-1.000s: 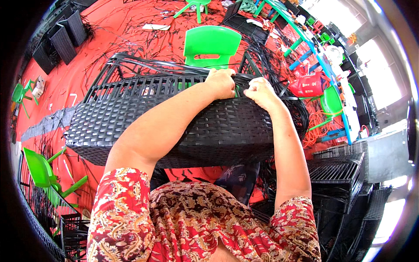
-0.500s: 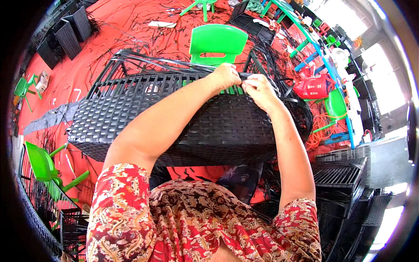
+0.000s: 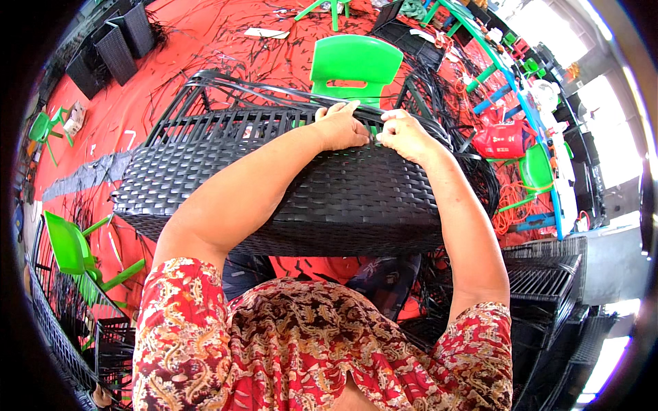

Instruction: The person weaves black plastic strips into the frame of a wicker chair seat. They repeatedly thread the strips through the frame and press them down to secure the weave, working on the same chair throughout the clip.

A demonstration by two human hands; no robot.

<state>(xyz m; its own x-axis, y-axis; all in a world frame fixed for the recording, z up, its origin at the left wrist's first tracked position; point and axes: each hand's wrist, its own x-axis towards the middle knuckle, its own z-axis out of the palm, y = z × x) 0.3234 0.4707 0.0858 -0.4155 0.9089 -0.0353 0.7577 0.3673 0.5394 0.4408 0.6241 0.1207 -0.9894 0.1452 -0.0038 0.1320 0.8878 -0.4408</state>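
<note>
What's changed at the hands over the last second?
The left hand and right hand both shifted left along the far edge of the black wickerwork; their fingertips nearly met midway, and now stand slightly apart. Whether a strip was gripped or released, I can't tell. The black wickerwork and green chair stayed put; only the view swung slightly.

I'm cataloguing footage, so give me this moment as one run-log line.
work: black woven frame; left hand: at its woven edge; right hand: at same edge; grip: unclear; beyond: green chair
</note>
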